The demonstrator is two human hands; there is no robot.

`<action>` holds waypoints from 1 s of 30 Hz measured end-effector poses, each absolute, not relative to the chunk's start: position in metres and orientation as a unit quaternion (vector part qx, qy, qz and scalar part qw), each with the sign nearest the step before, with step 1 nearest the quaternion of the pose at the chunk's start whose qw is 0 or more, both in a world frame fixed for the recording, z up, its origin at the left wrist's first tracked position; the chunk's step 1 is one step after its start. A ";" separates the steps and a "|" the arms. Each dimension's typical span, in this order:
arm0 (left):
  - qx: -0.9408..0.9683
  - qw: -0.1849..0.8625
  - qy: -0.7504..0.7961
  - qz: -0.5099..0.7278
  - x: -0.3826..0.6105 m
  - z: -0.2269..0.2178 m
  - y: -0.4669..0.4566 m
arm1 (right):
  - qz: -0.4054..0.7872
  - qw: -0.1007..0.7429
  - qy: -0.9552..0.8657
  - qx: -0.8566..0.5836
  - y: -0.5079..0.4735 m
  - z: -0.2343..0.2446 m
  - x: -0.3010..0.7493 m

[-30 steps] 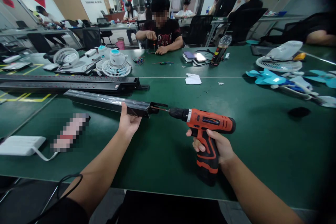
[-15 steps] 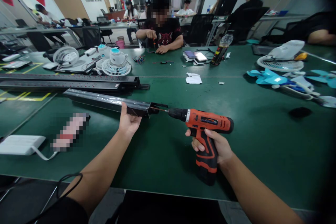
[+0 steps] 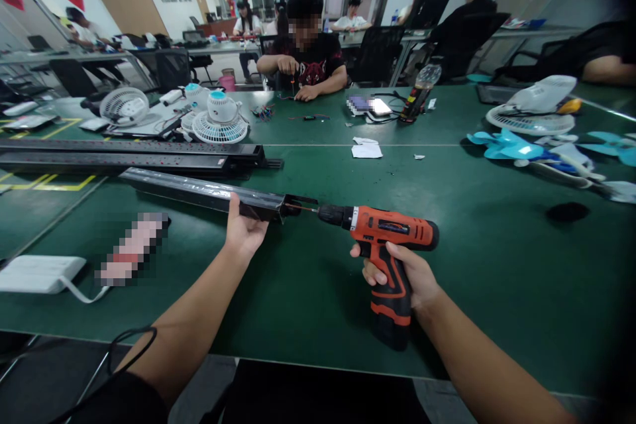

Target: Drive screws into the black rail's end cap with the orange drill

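My right hand (image 3: pixel 405 271) is wrapped round the grip of an orange and black cordless drill (image 3: pixel 392 225), a finger by the trigger. From its chuck a long thin bit (image 3: pixel 302 208) points left and meets the open end of a black rail (image 3: pixel 199 195) with a shiny, film-like top. The exact spot where the tip touches is too small to make out. Near that end my left hand (image 3: pixel 246 232) grips the rail from below, thumb up along its near side. The rail's far end rests to the left on the green table.
More long black rails (image 3: pixel 124 154) lie behind. Small white fans (image 3: pixel 220 119) stand back left, with fan parts and blue blades (image 3: pixel 521 146) at right. A white power bank (image 3: pixel 42 274) with a cable lies front left. Across the table a person (image 3: pixel 308 46) works beside a bottle (image 3: pixel 420 96).
The drill has shifted very slightly left, towards the rail. My left hand and the rail look the same as before.
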State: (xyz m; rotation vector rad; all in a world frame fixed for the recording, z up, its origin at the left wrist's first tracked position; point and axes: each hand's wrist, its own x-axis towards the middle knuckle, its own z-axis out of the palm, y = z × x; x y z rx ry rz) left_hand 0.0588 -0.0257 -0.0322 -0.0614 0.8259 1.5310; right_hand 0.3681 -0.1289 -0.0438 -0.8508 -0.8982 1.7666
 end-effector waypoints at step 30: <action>-0.032 0.637 0.356 0.684 0.062 -0.032 -0.024 | 0.811 0.428 -0.203 -0.344 -0.138 -0.022 0.364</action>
